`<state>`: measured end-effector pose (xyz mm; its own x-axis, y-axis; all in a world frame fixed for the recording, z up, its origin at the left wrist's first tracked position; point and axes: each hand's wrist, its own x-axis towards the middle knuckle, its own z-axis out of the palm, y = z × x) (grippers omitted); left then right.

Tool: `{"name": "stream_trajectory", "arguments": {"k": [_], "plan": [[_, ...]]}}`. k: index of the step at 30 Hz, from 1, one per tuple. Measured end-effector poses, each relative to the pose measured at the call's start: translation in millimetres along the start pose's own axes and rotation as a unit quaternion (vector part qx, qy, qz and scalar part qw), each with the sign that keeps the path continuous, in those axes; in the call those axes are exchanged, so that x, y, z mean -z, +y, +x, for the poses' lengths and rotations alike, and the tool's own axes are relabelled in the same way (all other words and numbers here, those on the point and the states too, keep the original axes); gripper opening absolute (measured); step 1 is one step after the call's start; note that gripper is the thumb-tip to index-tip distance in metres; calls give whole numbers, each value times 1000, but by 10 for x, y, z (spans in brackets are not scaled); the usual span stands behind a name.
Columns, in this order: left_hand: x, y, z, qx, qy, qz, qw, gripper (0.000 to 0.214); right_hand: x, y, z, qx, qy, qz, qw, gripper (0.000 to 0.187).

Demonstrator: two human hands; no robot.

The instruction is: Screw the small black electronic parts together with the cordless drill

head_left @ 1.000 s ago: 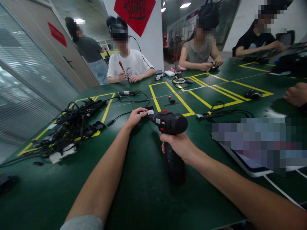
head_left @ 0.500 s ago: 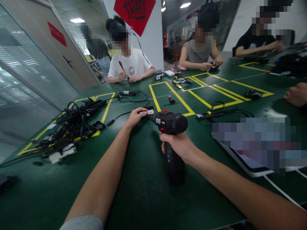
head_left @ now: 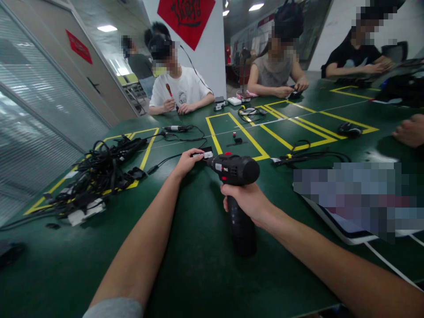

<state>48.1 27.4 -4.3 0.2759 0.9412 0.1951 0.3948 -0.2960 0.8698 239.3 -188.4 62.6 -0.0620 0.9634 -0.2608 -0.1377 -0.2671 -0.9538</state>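
My right hand (head_left: 245, 196) is wrapped round the grip of a black cordless drill (head_left: 236, 170) with red and white markings. The drill points forward and left, its chuck close beside a small black piece with a white label (head_left: 207, 154). That piece lies on the green table, and my left hand (head_left: 189, 161) closes on its near left side with the fingertips. Where the drill's tip meets the piece is too small to make out. A black cable with a connector (head_left: 153, 169) runs towards my left hand.
Tangled black cables and adapters (head_left: 109, 170) pile up at left. A tablet-like device (head_left: 331, 221), partly blurred out, lies at right near a black cable bundle (head_left: 311, 155). Small black parts (head_left: 237, 140) sit ahead inside yellow tape. Several people sit across the table, one holding a screwdriver (head_left: 169, 90).
My hands, the drill and the labelled piece look the same. Behind, a standing person has shifted right, and the person at far right has lowered their hands.
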Motion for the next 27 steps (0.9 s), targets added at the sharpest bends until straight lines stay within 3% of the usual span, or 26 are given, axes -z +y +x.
{"name": "stream_trajectory", "arguments": {"k": [12, 27], "plan": [[2, -11, 4, -2, -2, -2, 1000, 38, -15, -16, -10, -1, 0, 6, 1000, 14], [-9, -14, 15, 5, 7, -4, 1000, 37, 4, 3, -2, -3, 8, -29, 1000, 8]]}}
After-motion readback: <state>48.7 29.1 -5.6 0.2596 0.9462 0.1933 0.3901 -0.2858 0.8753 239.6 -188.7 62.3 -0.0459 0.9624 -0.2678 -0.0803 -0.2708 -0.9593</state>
